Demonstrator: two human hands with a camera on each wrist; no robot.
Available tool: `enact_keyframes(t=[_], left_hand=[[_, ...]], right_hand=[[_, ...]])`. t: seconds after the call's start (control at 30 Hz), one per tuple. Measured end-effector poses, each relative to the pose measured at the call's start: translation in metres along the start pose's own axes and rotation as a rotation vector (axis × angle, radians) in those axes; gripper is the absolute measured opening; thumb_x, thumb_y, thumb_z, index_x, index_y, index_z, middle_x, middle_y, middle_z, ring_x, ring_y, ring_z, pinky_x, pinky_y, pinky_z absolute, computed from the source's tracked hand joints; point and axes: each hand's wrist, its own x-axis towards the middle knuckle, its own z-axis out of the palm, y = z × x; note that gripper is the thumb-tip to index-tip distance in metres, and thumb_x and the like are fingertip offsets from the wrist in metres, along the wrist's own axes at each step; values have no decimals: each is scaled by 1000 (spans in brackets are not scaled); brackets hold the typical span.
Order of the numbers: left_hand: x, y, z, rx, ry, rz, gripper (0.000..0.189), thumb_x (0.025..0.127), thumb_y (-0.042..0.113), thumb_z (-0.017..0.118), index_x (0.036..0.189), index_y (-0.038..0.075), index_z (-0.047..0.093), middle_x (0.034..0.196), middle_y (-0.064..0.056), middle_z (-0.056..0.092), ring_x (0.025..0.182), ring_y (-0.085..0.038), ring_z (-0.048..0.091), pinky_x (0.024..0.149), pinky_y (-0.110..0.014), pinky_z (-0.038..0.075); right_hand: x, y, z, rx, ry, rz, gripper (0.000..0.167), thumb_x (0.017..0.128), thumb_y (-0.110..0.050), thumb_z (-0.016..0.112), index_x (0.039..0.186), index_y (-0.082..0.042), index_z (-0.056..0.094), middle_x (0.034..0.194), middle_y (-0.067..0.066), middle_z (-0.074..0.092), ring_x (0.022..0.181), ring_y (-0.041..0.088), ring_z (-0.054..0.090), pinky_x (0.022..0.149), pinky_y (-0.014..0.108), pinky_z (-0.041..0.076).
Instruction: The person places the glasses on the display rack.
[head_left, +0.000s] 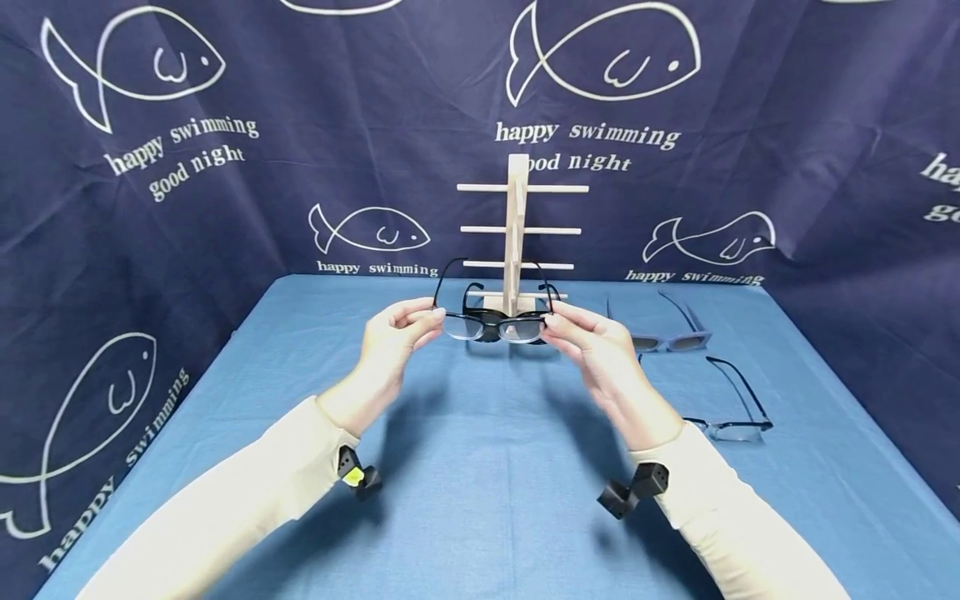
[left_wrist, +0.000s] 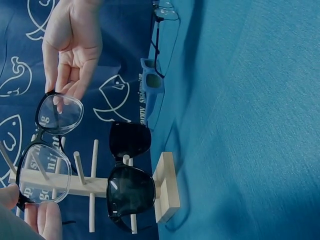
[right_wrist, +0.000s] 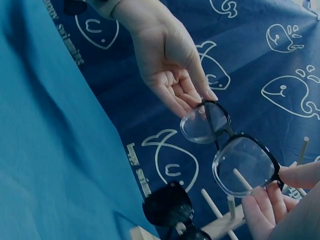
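A pair of eyeglasses (head_left: 463,327) with a black upper rim and clear lower rim is held in the air by both hands. My left hand (head_left: 390,346) pinches one outer corner between thumb and fingers. At the opposite corner my right hand (head_left: 600,354) grips the frame the same way. The lenses face me, and the black temples extend forward toward the wooden display stand (head_left: 517,208). Black sunglasses (left_wrist: 131,192) hang on the stand's lowest rod, partly hidden behind the eyeglasses in the head view.
Higher wooden rods (head_left: 555,231) stick out on both sides of the stand. On the blue cloth (head_left: 480,500) at right lie blue-framed sunglasses (head_left: 701,339) and another pair of black-topped eyeglasses (head_left: 763,426), partly behind my right arm. A navy fish-print curtain (head_left: 420,100) closes off the back and sides.
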Motion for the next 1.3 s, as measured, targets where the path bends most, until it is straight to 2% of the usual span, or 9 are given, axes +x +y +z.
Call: enact_keyframes(t=[0.13,0.4,0.63,0.9,1.17,1.23,1.3], left_hand=[[4,-3,6,-1,-4,-3,41,86,1,71,124,-9,58,85,-1,71,77,-6,70,87,-27,60],[11,-7,16,-12,-20,0,40,86,-2,69,123,-11,58,81,1,69,78,-8,69,89,-32,59],[17,-9,22,-16,-25,-17,38,85,2,71,120,-8,59,85,-2,70,78,-7,69,92,-35,58],[27,-8,27,-29,-37,-35,39,87,3,70,122,-9,58,83,0,69,78,-10,69,96,-38,56],[35,-8,28,-30,-37,-81,40,87,2,70,123,-9,58,80,2,69,79,-10,69,92,-31,58],[37,-8,27,-35,-39,-99,40,87,2,70,123,-9,58,78,3,69,79,-11,70,90,-29,59],[39,-8,27,-37,-43,-111,39,87,2,69,124,-9,58,78,3,69,82,-13,70,90,-29,59]], right_hand=[[3,-1,-7,-21,-1,-36,51,91,2,63,138,12,43,99,-10,68,84,10,71,90,24,57],[8,-3,-16,-14,-17,-70,53,91,2,62,138,16,40,92,-8,72,83,10,71,90,23,57],[13,-5,-19,13,19,-55,54,91,4,62,138,16,40,90,-6,72,84,10,71,92,24,57],[20,-8,-18,43,51,-32,51,91,6,60,138,14,41,87,-5,72,81,9,70,90,23,58],[28,-7,-17,97,87,13,53,92,5,59,140,12,38,80,-4,72,75,9,69,86,22,59],[30,-6,-17,110,94,23,51,92,5,60,139,11,42,80,-3,73,74,10,68,85,22,59],[31,-6,-18,124,96,31,38,91,4,61,129,4,56,79,-2,73,73,11,69,84,23,60]])
